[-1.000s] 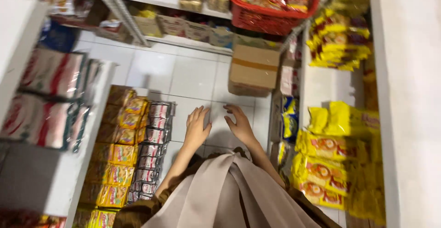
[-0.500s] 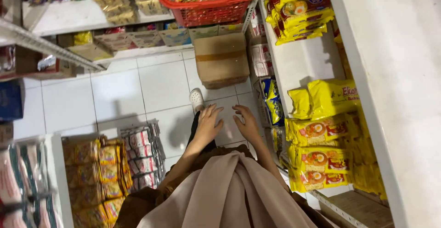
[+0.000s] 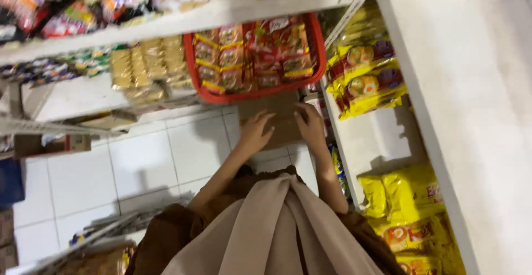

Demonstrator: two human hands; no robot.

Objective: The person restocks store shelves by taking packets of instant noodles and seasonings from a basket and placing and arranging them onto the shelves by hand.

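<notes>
Head view, looking down a shop aisle. Frame is motion-blurred; fine detail unreliable.

Hands: left hand [image 3: 256, 131] and right hand [image 3: 310, 126] both reach forward and down over a brown cardboard box [image 3: 276, 121] standing on the white tiled floor [image 3: 138, 161]. Left hand: fingers spread, palm down, lying over the box's left part. Right hand: fingers loosely extended, over the box's right part, near its top right edge. Neither hand is closed around anything. Whether they press on the cardboard or hover just above it cannot be told from this angle.

Box position: on the floor at the foot of the shelving, directly below a red plastic basket [image 3: 310, 59]. The basket is filled with red and yellow snack packets and sits at the lower shelf level; its near rim overlaps the far edge of the box in the view.

Surroundings: left of the basket, stacks of pale biscuit packs [image 3: 138, 70] on the same shelf level. Above, a white shelf board [image 3: 183, 17] with mixed coloured packets. Right side: white shelf unit [image 3: 382, 136] holding yellow noodle packets [image 3: 368, 78] above and more yellow packets [image 3: 410, 197] below. Beige garment [image 3: 277, 230] of the person fills the lower centre.
</notes>
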